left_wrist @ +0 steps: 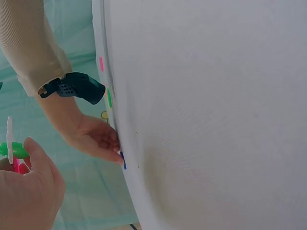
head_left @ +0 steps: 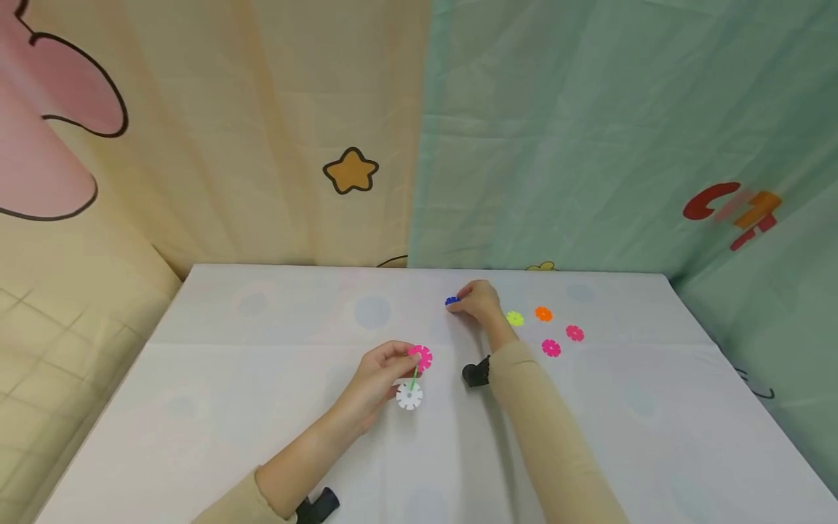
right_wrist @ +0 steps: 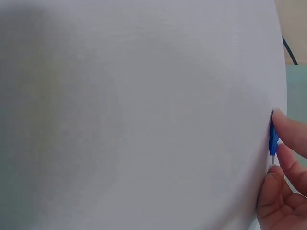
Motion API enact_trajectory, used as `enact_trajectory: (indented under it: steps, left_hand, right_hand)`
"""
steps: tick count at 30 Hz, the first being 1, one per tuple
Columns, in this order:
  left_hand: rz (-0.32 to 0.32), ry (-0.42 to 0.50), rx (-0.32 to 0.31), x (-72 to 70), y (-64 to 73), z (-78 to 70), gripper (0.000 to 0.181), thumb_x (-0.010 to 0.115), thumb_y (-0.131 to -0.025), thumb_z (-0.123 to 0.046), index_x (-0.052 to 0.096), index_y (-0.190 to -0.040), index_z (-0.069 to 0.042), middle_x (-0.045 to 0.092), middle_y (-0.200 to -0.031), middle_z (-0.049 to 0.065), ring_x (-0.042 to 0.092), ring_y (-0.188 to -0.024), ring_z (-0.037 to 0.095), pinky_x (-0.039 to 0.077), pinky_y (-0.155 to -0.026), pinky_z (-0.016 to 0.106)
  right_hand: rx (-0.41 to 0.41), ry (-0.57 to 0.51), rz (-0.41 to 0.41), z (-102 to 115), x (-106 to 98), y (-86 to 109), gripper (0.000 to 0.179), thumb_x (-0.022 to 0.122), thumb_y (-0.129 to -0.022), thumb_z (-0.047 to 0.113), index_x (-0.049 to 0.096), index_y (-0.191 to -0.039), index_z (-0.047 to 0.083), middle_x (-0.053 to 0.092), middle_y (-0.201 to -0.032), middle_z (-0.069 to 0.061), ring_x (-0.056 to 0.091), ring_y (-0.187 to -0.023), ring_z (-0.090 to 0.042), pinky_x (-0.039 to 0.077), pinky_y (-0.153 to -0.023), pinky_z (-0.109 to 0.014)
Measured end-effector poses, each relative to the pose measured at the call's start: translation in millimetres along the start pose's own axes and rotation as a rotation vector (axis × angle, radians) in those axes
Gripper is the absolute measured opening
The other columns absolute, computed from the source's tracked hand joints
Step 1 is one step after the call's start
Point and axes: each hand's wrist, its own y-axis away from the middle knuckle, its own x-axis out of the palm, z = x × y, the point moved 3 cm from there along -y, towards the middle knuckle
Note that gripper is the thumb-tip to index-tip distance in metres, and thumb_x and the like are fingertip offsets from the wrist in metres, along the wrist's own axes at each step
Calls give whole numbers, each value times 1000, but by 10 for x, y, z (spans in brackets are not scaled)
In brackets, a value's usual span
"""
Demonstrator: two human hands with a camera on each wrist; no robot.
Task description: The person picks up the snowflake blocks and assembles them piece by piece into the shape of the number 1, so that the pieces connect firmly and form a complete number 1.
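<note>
My left hand (head_left: 386, 367) pinches a small chain of notched plastic snowflake discs. A pink disc (head_left: 422, 357) is at the top, a green disc (head_left: 414, 376) is seen edge-on in the middle, and a white disc (head_left: 409, 396) hangs below. In the left wrist view, the green disc (left_wrist: 18, 150) and white disc (left_wrist: 9, 139) cross at the thumb. Farther back on the table, my right hand (head_left: 480, 300) has its fingertips on a blue disc (head_left: 452, 300). From the right wrist, that blue disc (right_wrist: 273, 136) shows edge-on between fingers and thumb, close to the tabletop.
Right of my right hand, a yellow-green disc (head_left: 515, 318), an orange disc (head_left: 543, 314) and two pink discs (head_left: 551, 348) lie on the white table (head_left: 262, 407). Curtains (head_left: 576, 145) hang behind the table. A black wrist camera (head_left: 476, 373) sits on my right forearm.
</note>
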Motion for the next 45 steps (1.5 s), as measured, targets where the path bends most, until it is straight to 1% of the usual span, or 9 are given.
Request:
enact_trajectory:
  steps: [3,6,11,15,21,25,29,36,45]
  left_hand:
    - [-3,-1,-2,-3,8,-6,22,60,-90,-15,59,-106,0,65,-87,2,57,-83,17,47,-69,26]
    - [-6,0,-3,-8,10,-10,22,60,-90,-15,59,-106,1,65,-86,2,57,-82,17,46,-68,26]
    - [-6,-13,-3,-20,17,-9,22,59,-90,-15,59,-106,0,64,-86,2,56,-83,18,45,-67,26]
    - [-3,-9,1,-24,17,-5,22,58,-90,-14,58,-106,1,63,-85,1,56,-83,18,45,-66,26]
    - [-3,-11,-2,-16,14,7,21,58,-91,-14,58,-105,1,63,-84,1,56,-83,18,44,-66,26]
    - [-6,-19,-4,-15,18,13,21,58,-91,-15,59,-106,0,64,-85,2,56,-84,19,44,-66,27]
    - [-4,-34,-4,-10,20,16,23,57,-92,-17,59,-107,0,65,-87,2,56,-85,19,44,-65,26]
    - [53,-18,17,16,32,13,26,57,-92,-19,57,-109,2,65,-88,3,55,-83,17,45,-63,24]
    - [68,-13,28,45,58,19,27,56,-93,-18,56,-109,4,64,-88,6,54,-82,19,45,-62,22]
  right_hand:
    - [6,13,29,8,8,19,34,81,-72,16,61,-94,-1,59,-94,-12,53,-84,-24,46,-77,-33]
    - [1,-1,41,8,15,38,33,79,-73,15,59,-95,0,57,-92,-11,52,-81,-22,46,-73,-31]
    - [-12,-115,99,-8,45,63,25,74,-79,9,59,-96,-1,59,-79,-8,53,-65,-15,46,-59,-23]
    - [-33,-205,181,6,69,116,26,73,-80,7,61,-101,-2,60,-74,-6,56,-60,-10,49,-59,-20]
    - [-60,-326,305,99,35,342,28,70,-83,9,61,-107,-3,64,-75,-4,60,-69,-13,53,-70,-26]
    - [-96,-405,359,154,-8,525,26,68,-84,6,59,-107,-5,65,-74,-3,61,-71,-15,53,-75,-30]
    - [-138,-456,406,195,-61,718,25,66,-86,5,58,-106,-5,66,-74,-3,62,-72,-16,53,-76,-30]
    - [-194,-561,477,258,-139,1012,21,62,-88,2,56,-105,-6,66,-74,-1,63,-71,-15,53,-72,-26]
    - [-239,-628,519,313,-179,1199,18,58,-89,-2,55,-105,-7,66,-75,-1,64,-70,-13,53,-72,-25]
